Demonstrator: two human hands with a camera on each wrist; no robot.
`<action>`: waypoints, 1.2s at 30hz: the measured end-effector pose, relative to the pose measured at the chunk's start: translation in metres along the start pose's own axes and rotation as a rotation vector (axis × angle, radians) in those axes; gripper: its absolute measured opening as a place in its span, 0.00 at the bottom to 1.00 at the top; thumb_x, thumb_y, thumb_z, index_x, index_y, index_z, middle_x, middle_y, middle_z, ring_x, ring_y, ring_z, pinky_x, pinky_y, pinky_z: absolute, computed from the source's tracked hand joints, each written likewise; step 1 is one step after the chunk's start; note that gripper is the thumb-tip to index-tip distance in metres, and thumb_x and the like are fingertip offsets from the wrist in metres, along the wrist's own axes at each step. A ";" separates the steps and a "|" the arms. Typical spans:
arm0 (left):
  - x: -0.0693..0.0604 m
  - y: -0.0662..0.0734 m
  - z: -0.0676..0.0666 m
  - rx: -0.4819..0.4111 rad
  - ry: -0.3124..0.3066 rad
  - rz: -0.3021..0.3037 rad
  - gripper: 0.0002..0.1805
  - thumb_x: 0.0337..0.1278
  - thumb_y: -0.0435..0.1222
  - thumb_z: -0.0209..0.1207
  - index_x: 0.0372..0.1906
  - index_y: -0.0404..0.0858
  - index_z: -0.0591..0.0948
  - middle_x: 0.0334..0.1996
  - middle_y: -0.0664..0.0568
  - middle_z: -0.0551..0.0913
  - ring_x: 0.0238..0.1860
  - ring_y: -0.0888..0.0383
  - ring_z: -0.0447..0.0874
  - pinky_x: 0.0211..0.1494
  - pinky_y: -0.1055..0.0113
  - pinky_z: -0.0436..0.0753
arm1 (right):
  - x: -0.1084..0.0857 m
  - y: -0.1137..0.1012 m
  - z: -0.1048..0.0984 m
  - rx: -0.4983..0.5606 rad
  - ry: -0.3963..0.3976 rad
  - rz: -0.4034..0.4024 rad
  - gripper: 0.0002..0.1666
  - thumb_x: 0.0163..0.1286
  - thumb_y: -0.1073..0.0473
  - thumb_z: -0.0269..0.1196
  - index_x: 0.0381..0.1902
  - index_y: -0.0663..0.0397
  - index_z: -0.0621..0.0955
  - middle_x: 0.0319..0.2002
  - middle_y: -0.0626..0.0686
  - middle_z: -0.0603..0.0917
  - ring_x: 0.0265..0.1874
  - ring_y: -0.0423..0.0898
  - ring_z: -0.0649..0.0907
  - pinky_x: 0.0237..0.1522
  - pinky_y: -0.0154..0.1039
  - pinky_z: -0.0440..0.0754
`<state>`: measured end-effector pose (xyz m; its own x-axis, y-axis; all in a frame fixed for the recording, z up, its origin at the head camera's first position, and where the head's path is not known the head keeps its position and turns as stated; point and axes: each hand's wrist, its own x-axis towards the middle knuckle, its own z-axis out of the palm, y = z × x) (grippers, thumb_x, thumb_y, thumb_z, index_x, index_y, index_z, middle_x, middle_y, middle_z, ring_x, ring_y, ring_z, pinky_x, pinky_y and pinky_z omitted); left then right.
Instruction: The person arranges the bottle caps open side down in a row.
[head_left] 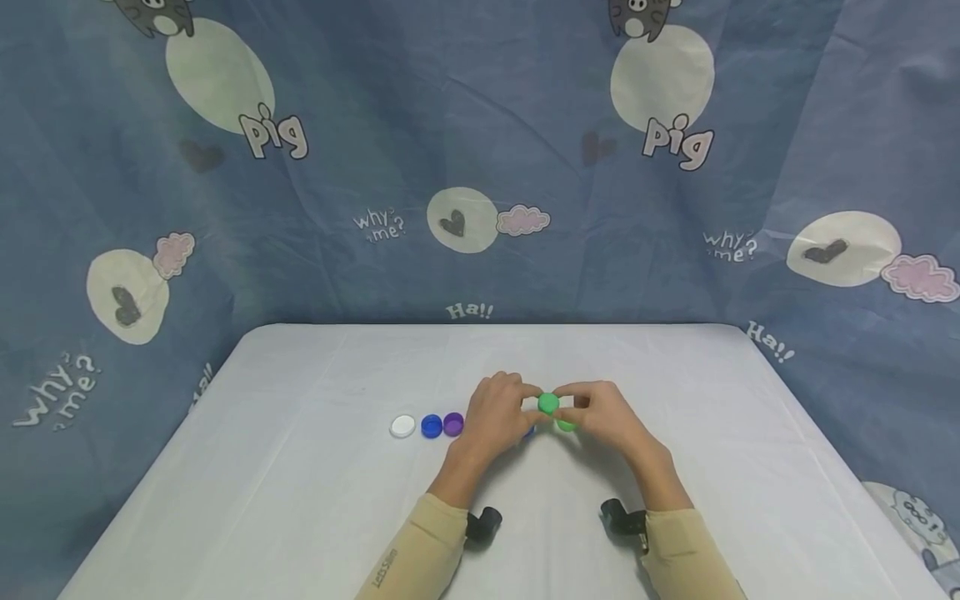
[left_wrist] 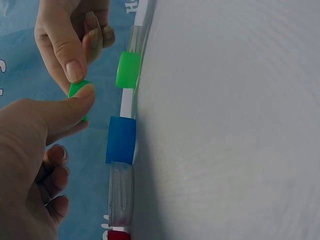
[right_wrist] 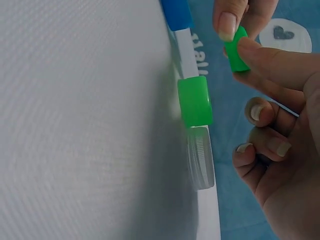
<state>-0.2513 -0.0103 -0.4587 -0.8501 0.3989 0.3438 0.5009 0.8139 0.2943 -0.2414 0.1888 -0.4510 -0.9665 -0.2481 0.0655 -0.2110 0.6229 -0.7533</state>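
A small green bottle cap (head_left: 548, 403) is held just above the table between both hands. My left hand (head_left: 498, 412) pinches it from the left with thumb and forefinger, and my right hand (head_left: 607, 412) does the same from the right. In the right wrist view the held cap (right_wrist: 237, 51) is tilted, partly covered by fingertips. Below it on the table stands another green cap (left_wrist: 128, 70), with a clear cap (right_wrist: 201, 158) beside it. A blue cap (left_wrist: 121, 140) sits nearest the left hand, followed by a clear one (left_wrist: 121, 194) and a red one (left_wrist: 119, 235).
Left of the hands, a whitish clear cap (head_left: 402, 427), a blue cap (head_left: 431, 427) and a purple cap (head_left: 453, 424) lie in a row. They rest on a white-covered table (head_left: 300, 500). Behind it hangs a blue printed curtain (head_left: 375, 125).
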 end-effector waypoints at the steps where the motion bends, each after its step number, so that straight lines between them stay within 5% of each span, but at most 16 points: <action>1: 0.000 0.000 0.000 0.001 -0.002 -0.002 0.21 0.48 0.57 0.70 0.46 0.53 0.89 0.30 0.59 0.84 0.31 0.62 0.72 0.37 0.68 0.70 | 0.000 0.000 0.000 -0.005 0.002 0.002 0.17 0.59 0.55 0.71 0.47 0.47 0.88 0.18 0.47 0.74 0.19 0.43 0.69 0.22 0.37 0.69; 16: -0.002 -0.001 0.004 0.054 -0.078 -0.018 0.19 0.50 0.56 0.69 0.47 0.55 0.89 0.30 0.58 0.83 0.30 0.61 0.72 0.38 0.66 0.70 | 0.001 0.000 0.007 -0.110 -0.030 0.047 0.16 0.60 0.53 0.70 0.46 0.46 0.88 0.16 0.46 0.72 0.18 0.42 0.68 0.22 0.37 0.68; 28: -0.004 -0.001 0.007 0.032 -0.150 -0.072 0.19 0.48 0.56 0.71 0.45 0.54 0.90 0.32 0.57 0.84 0.32 0.60 0.73 0.39 0.66 0.70 | 0.001 -0.002 0.011 -0.204 -0.046 0.044 0.11 0.59 0.53 0.71 0.41 0.45 0.90 0.34 0.45 0.89 0.27 0.41 0.78 0.34 0.39 0.77; 36: -0.005 0.000 0.009 0.010 -0.163 -0.090 0.19 0.48 0.55 0.71 0.45 0.54 0.90 0.32 0.57 0.84 0.33 0.59 0.73 0.41 0.65 0.71 | 0.002 -0.001 0.013 -0.258 -0.052 0.061 0.11 0.58 0.54 0.72 0.40 0.45 0.89 0.30 0.44 0.87 0.25 0.42 0.78 0.32 0.38 0.76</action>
<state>-0.2488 -0.0090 -0.4681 -0.9070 0.3864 0.1673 0.4205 0.8533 0.3083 -0.2409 0.1781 -0.4582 -0.9711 -0.2384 -0.0138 -0.1895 0.8046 -0.5628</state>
